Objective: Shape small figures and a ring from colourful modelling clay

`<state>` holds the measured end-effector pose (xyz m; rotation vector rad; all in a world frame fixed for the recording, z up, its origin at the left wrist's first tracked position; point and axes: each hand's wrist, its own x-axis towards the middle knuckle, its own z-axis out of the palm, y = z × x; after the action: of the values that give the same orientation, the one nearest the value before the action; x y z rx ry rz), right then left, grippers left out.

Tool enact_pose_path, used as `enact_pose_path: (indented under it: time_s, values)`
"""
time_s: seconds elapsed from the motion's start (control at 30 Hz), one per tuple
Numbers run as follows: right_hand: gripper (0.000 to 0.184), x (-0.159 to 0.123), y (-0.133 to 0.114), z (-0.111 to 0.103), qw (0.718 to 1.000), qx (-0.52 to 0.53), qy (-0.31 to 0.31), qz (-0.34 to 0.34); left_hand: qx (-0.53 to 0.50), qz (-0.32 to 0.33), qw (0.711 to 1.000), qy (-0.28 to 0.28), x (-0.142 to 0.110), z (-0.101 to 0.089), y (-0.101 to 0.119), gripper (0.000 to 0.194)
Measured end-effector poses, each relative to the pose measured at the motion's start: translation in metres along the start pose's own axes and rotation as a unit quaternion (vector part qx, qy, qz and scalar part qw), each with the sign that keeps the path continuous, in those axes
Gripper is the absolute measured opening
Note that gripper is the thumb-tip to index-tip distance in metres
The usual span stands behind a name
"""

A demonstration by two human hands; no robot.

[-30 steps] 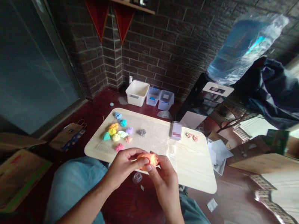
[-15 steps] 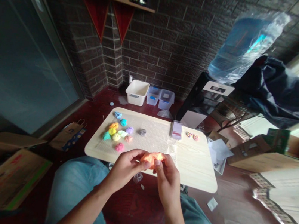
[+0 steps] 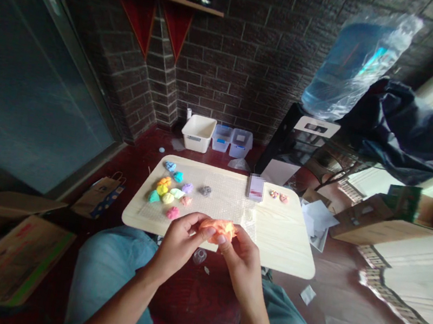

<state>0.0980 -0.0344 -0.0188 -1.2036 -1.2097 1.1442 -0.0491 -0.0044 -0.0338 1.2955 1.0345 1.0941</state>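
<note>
A soft orange lump of modelling clay (image 3: 217, 229) with a paler yellowish patch is pinched between both hands, over the near edge of the table. My left hand (image 3: 184, 238) grips its left side, thumb on top. On the right side my right hand (image 3: 240, 250) holds it, with the thumb pressed into the front. Several coloured clay lumps lie to the left on bubble wrap (image 3: 223, 196): among them a pink lump (image 3: 173, 212), a green lump (image 3: 154, 196), a yellow lump (image 3: 162, 189) and a grey lump (image 3: 206, 190).
The low wooden table (image 3: 286, 239) also bears a small pale box (image 3: 256, 187) and two small multicoloured pieces (image 3: 279, 196). Behind it stand a white bin (image 3: 198, 134), clear blue-tinted boxes (image 3: 232, 141) and a water dispenser (image 3: 290, 146). Cardboard boxes (image 3: 7, 260) flank both sides.
My right thumb has shifted left and down across the orange clay, and the lump has changed shape slightly between my fingers. Both hands keep hold of it.
</note>
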Motion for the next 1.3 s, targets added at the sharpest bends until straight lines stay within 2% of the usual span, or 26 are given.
enact_pose_path:
  time_s: [0.33, 0.5, 0.6, 0.67, 0.83, 0.97, 1.1, 1.3]
  values:
    - [0.027, 0.0, 0.012, 0.009, 0.996, -0.045, 0.073, -0.014, 0.011, 0.004, 1.0, 0.008, 0.0, 0.006, 0.004, 0.024]
    - [0.029, 0.001, 0.012, 0.012, 0.995, 0.003, 0.098, -0.002, -0.048, -0.013, 0.999, -0.013, 0.002, 0.009, 0.005, 0.026]
    - [0.027, 0.0, 0.009, 0.012, 0.995, 0.036, 0.093, 0.003, -0.086, -0.026, 0.995, -0.038, 0.002, 0.01, 0.004, 0.027]
    - [0.026, -0.001, 0.007, 0.012, 0.995, 0.036, 0.088, 0.002, -0.092, -0.037, 0.995, -0.035, 0.002, 0.009, 0.002, 0.026]
    - [0.023, -0.003, 0.005, 0.007, 0.997, 0.004, 0.076, -0.003, -0.066, -0.031, 0.997, -0.008, 0.003, 0.005, -0.002, 0.027]
    - [0.034, -0.003, 0.005, 0.001, 0.998, -0.005, 0.064, -0.006, -0.031, -0.014, 0.999, 0.014, 0.004, 0.0, -0.004, 0.029]
    - [0.041, 0.0, 0.005, 0.0, 0.998, -0.031, 0.046, -0.024, 0.023, -0.007, 1.0, 0.005, 0.004, -0.003, -0.004, 0.031]
    - [0.022, 0.004, 0.003, 0.004, 0.996, -0.068, 0.05, -0.043, 0.088, -0.002, 0.996, 0.0, 0.002, -0.002, 0.001, 0.032]
